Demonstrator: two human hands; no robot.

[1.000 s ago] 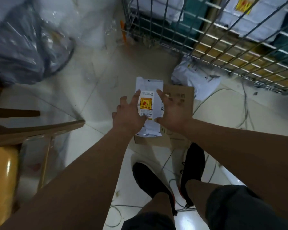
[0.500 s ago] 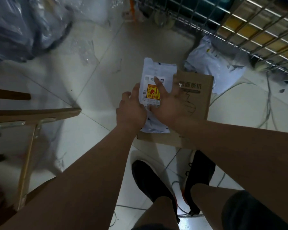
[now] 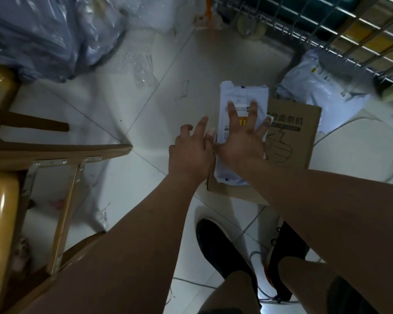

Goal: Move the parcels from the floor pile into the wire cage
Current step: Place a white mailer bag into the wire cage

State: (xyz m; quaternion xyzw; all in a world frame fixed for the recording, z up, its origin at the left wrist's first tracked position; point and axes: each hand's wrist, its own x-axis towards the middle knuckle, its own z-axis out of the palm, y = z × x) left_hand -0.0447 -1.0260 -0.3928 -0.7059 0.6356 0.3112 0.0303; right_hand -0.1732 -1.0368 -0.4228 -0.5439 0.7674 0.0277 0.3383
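White parcel [image 3: 242, 94] lies on cardboard box [image 3: 292, 143], long axis running up-frame. Right hand [image 3: 241, 146] splayed flat on it. Left hand [image 3: 191, 155] alongside, fingers spread.

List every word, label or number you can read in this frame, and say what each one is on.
"动面条机": printed on the cardboard box; anything before it is hidden behind the parcel.
Parcel: a shipping label and a yellow sticker, partly under the right hand; the print is too small to read.
Bag behind the box: a small yellow mark and dark specks, unreadable.
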